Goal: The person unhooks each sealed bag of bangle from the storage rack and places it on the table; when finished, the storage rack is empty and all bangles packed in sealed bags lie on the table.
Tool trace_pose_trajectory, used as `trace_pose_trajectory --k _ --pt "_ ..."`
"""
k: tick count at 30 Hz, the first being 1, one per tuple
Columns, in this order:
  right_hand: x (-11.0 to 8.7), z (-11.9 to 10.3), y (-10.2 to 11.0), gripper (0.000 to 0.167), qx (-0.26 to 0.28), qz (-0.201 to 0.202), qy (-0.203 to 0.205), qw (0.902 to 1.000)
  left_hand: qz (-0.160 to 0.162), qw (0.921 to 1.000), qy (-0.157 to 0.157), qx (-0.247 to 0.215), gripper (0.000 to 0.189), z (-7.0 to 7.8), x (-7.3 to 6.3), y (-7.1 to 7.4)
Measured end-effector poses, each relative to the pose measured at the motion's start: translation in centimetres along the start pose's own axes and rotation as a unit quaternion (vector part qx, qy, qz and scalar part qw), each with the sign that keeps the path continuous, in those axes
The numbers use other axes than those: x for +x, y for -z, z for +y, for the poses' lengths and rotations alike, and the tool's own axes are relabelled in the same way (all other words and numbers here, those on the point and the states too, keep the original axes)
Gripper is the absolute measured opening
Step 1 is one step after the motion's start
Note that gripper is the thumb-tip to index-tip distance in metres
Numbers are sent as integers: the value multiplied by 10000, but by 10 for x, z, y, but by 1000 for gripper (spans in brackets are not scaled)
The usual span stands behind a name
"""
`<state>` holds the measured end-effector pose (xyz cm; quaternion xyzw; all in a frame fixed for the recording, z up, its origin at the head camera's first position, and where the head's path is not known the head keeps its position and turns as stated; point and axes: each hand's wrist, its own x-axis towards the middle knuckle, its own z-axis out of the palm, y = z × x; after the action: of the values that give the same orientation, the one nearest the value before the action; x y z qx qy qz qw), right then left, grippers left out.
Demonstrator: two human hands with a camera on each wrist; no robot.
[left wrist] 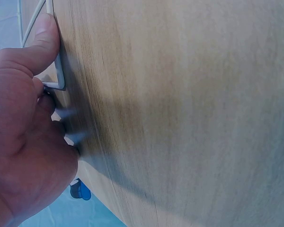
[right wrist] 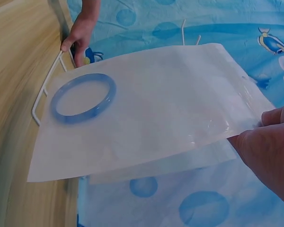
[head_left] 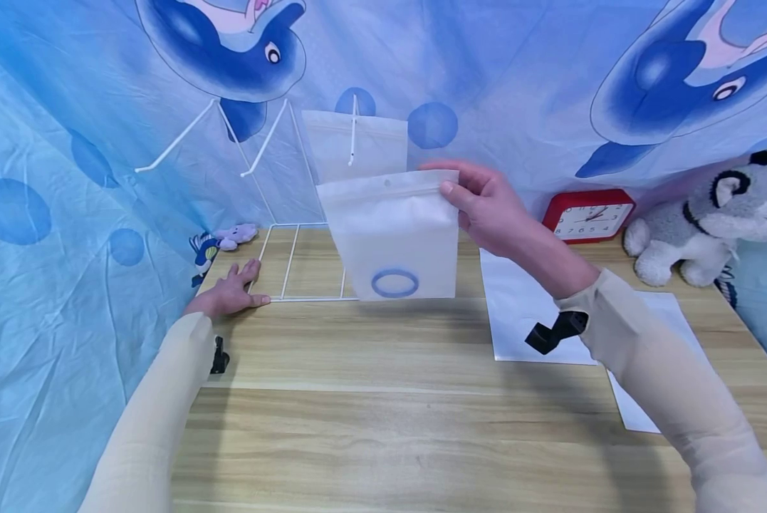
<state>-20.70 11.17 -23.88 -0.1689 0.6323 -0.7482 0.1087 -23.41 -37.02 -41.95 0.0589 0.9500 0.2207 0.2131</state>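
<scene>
A translucent white zip-top bag (head_left: pixel 415 231) with a blue ring (head_left: pixel 394 283) showing in its lower part hangs from my right hand (head_left: pixel 486 210), thumb and fingers pinching its upper right corner. Behind it, a second pale bag (head_left: pixel 325 146) overlaps a hook (head_left: pixel 353 132) of the white wire rack (head_left: pixel 312 300). My left hand (head_left: pixel 229 291) rests on the left end of the rack's base, thumb along the front wire and fingers spread toward the back. In the left wrist view, the thumb (left wrist: pixel 45 40) lies over the wire beside the tabletop.
White sheets (head_left: pixel 524 320) lie on the wooden table (head_left: pixel 383 427) under my right forearm. A red clock (head_left: pixel 588 215) and a plush dog (head_left: pixel 703 221) stand at the back right. A small purple toy (head_left: pixel 236 235) sits beyond my left hand. Blue patterned cloth (head_left: pixel 498 85) hangs behind.
</scene>
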Motion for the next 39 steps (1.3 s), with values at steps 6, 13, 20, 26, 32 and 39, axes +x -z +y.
trace_pose_trajectory --k 6,13,20,26,32,39 --pt "-10 7 14 34 -72 123 -156 9998 -16 9999 -72 142 102 5 -2 1" --pt "-24 19 27 33 -190 106 -393 9990 -80 9994 89 311 98 10 -4 2" --pt "-40 31 34 34 308 -36 -866 9958 -90 9995 180 234 98 9 -2 2" --pt "-37 45 44 38 99 271 -1134 9931 -75 9995 149 252 98 8 -1 2" --pt "-21 60 64 37 -770 788 -929 9896 -116 9995 206 198 98 10 -3 2" --pt "-5 72 76 35 -903 886 -731 9893 -61 9996 154 218 97 11 -4 2"
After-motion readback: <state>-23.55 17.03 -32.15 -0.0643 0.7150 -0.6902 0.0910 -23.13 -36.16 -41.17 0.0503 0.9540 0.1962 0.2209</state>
